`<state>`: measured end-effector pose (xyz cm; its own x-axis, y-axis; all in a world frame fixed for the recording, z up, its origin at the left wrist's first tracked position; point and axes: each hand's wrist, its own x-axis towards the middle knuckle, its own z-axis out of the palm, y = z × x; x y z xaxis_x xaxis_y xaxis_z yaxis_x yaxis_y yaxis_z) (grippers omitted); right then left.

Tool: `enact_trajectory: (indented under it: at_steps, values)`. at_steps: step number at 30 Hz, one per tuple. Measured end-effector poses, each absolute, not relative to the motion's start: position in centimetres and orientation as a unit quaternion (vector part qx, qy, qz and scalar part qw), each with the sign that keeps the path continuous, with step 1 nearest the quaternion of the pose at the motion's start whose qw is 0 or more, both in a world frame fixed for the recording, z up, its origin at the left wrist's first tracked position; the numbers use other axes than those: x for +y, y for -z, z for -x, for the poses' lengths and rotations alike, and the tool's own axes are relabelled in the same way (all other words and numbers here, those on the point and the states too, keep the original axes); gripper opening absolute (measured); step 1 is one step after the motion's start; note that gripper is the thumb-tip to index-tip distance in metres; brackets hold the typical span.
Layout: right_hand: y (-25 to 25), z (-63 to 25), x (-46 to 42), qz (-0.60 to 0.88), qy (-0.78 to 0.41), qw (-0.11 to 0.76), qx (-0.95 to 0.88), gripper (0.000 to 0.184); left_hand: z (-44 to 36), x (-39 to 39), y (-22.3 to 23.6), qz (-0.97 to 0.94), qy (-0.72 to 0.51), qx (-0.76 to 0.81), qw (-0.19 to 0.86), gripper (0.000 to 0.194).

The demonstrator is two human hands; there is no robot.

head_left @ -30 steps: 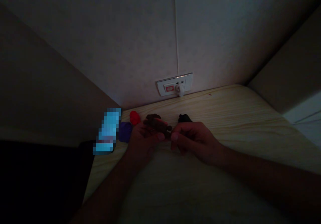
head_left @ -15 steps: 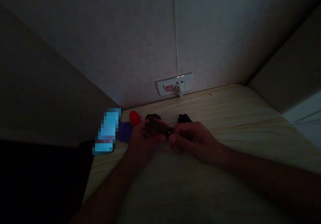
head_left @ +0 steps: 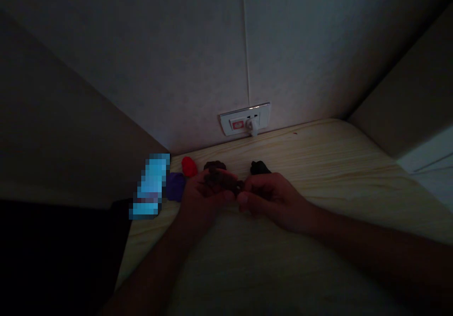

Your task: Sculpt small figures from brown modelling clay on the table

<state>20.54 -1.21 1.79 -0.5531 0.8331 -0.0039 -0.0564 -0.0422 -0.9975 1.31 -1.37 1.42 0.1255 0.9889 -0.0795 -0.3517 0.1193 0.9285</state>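
My left hand (head_left: 201, 198) cups a long, dark brown clay piece (head_left: 221, 180), which lies across its fingers with the thumb along the near side. Thumb and fingers of my right hand (head_left: 271, 198) are pinched at the right end of the same piece, where a small loop-like bit shows. Both hands are close together just over the table. Behind them lie a brown lump (head_left: 214, 165) and a black lump (head_left: 260, 167), partly covered by the hands. To the left are a red lump (head_left: 189, 166) and a purple lump (head_left: 176, 186). Dim light hides the finer shape.
A lit phone (head_left: 151, 183), its screen blurred out, lies at the left edge of the wooden table (head_left: 318, 155). On the wall behind is a socket plate (head_left: 226, 126) with a white plug (head_left: 252, 126) in it. A dark gap drops away at the left.
The brown clay piece has turned slightly in my fingers. Both hands stay in nearly the same place, and the view has shifted a little.
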Motion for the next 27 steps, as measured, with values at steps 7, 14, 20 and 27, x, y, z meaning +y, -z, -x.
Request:
enact_trajectory:
  at_steps: [7, 14, 20, 27]
  values:
    - [-1.75, -20.47, -1.27, 0.327, -0.639, 0.347, -0.603, 0.049, -1.62, -1.45, -2.0, -0.369, -0.534, 0.406, 0.643, 0.031]
    - [-1.73, -20.34, -1.26, 0.337, -0.638, 0.374, -0.582, 0.046, -1.63, -1.25, -1.83, -0.346, -0.552, 0.411, 0.638, 0.036]
    - [-1.8, -20.34, -1.28, 0.343, -0.636, 0.377, -0.58, 0.047, -1.54, -1.13, -1.65, -0.343, -0.551, 0.391, 0.653, 0.036]
    - [-1.97, -20.62, -1.27, 0.334, -0.652, 0.377, -0.567, 0.042, -1.14, -1.1, -1.64, -0.333, -0.547, 0.374, 0.67, 0.038]
